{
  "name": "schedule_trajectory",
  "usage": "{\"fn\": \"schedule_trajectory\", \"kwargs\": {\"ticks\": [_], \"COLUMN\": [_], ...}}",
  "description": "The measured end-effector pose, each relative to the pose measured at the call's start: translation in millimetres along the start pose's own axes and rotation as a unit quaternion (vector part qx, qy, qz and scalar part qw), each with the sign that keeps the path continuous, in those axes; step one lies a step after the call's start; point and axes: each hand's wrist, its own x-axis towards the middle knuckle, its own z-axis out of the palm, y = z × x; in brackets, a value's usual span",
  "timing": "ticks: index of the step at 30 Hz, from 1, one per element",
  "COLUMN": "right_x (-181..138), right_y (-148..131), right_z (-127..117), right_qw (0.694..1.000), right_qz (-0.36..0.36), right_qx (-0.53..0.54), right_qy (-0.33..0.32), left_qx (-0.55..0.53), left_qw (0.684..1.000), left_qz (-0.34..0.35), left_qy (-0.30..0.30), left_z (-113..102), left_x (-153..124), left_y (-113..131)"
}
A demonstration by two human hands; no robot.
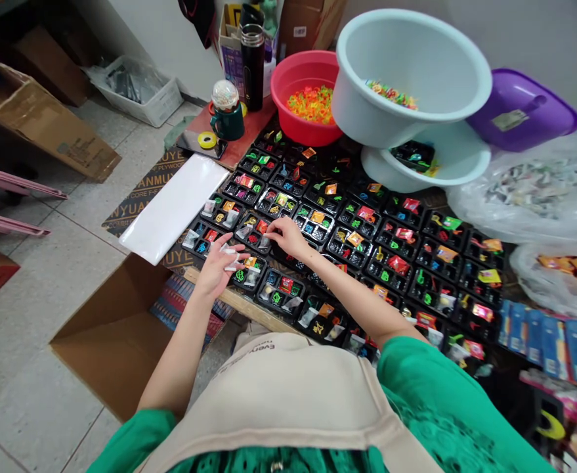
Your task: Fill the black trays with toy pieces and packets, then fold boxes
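Observation:
Several small whitish packets (230, 250) rest in the fingers of my left hand (215, 268), which hovers over the front left trays. My right hand (289, 238) has thumb and fingertips pinched together on a small pale packet (264, 242), at a black compartment tray (253, 231) that also holds a red sachet (262, 226). Around both hands stand rows of similar black trays, with coloured sachets and small plastic pieces in their compartments. In the front tray (281, 292) are a red sachet, green and blue pieces and pale packets.
Behind the trays stand a red basin (304, 135) of orange pieces, stacked pale blue basins (381, 125) and a purple basin (524, 108). White sheets (174, 207) lie at left, near a mug (228, 121). An open carton (106, 328) sits below the table edge. Clear bags (554, 184) lie right.

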Motion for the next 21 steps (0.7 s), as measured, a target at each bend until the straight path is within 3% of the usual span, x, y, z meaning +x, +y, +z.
{"fn": "schedule_trajectory", "kwargs": {"ticks": [4, 8, 12, 15, 18, 21], "right_x": [-13.0, -28.1, -39.5, -47.2, -54.0, -58.5], "right_y": [-18.8, -42.7, -46.9, -39.8, -31.1, -21.9], "right_z": [-7.0, -16.5, -24.0, -28.9, -36.1, -50.0], "right_qw": [0.996, 0.980, 0.982, 0.984, 0.982, 0.976], "right_qz": [-0.065, -0.120, -0.053, -0.009, 0.018, 0.020], "right_qx": [0.060, 0.144, 0.172, 0.172, 0.187, 0.213], "right_qy": [0.024, -0.062, -0.055, -0.039, -0.029, -0.026], "left_qx": [0.023, 0.033, 0.050, -0.019, -0.069, -0.035], "left_qw": [0.997, 0.995, 0.994, 0.994, 0.986, 0.987], "left_qz": [0.023, 0.033, 0.022, -0.041, -0.098, -0.098], "left_qy": [-0.063, -0.088, -0.096, -0.100, -0.115, -0.125], "left_z": [20.1, 43.4, 58.5, 66.6, 74.9, 78.7], "left_x": [-2.6, 1.3, 5.4, 5.1, 3.0, 3.1], "left_y": [-8.5, -19.1, -27.1, -31.5, -35.2, -38.6]}}
